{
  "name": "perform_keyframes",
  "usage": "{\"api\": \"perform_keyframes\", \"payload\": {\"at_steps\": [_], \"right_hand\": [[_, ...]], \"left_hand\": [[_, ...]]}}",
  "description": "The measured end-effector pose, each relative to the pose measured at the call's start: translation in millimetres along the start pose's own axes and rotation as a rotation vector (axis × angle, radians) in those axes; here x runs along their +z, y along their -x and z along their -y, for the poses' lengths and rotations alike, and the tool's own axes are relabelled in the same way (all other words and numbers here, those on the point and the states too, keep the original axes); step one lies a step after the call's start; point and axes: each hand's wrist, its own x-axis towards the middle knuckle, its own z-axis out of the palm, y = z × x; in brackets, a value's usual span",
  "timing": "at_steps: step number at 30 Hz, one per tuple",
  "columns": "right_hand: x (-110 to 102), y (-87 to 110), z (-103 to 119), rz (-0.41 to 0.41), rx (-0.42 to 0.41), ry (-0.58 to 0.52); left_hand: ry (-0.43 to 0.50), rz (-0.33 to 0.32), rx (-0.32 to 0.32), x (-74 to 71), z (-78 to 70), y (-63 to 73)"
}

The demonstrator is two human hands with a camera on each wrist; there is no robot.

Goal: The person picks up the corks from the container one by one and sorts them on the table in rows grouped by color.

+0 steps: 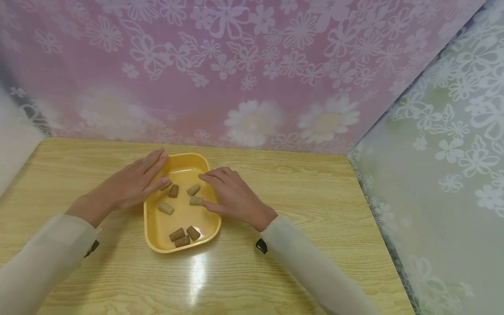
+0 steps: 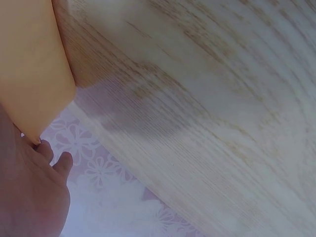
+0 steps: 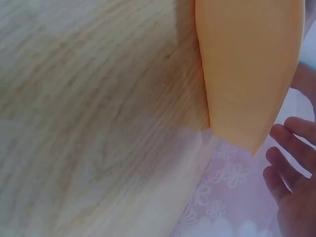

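Your left hand (image 1: 131, 186) lies flat on the desk (image 1: 315, 197) against the tray's (image 1: 157, 227) left rim, fingers straight and close together, thumb tip over the rim near a brown piece (image 1: 173, 190). Your right hand (image 1: 232, 197) rests on the right rim, fingers loosely spread, thumb touching a piece (image 1: 196, 200) inside. The yellow tray sits near the desk's middle, closer to its left edge. Three pieces (image 1: 183, 235) cluster at its near end.
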Motion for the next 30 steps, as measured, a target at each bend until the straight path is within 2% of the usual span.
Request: {"api": "perform_keyframes", "payload": {"at_steps": [8, 13, 20, 30], "right_hand": [[-2, -13.4, -2, 0.083, -0.078, -0.032], [-3, -23.4, -1, 0.184, -0.145, 0.007], [-3, -35.4, 5, 0.26, -0.236, 0.085], [-2, -48.6, 9, 0.387, -0.235, 0.084]], "left_hand": [[0.006, 0.004, 0.004, 1.2, 1.4, -1.9], [0.006, 0.004, 0.004, 0.4, 1.2, -1.9], [-0.002, 0.014, -0.003, -0.6, 0.1, -1.7], [0.002, 0.006, -0.009, -1.1, -0.1, -1.0]]}}
